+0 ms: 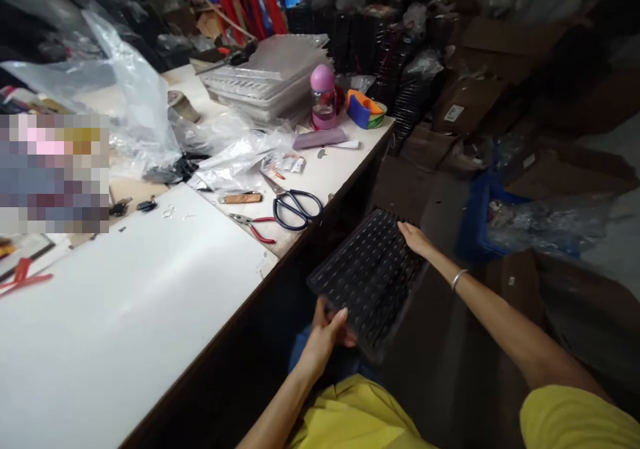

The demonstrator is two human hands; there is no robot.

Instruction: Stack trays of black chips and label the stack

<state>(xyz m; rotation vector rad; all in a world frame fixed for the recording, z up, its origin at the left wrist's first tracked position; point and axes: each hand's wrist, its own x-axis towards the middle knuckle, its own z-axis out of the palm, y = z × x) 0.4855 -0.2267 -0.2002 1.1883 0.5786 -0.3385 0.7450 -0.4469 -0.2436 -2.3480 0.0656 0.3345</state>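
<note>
I see left hand [331,330] and right hand [415,239] gripping a black tray [365,269] — long axis slanting away from the left.

Cluttered workroom, dim overall, darkest on the right. White worktable [335,169] takes up the left side, dark front edge running diagonally. Smooth white panel [125,316] covers its near part, soft glare across the middle; far part scuffed, chipped along the edge. Floor [445,376] grey-brown, in shadow. Right: cardboard boxes [460,106] piled up, blue crate [467,226] low down among them. Rear wall hidden behind clutter, too dark to tell.
</note>
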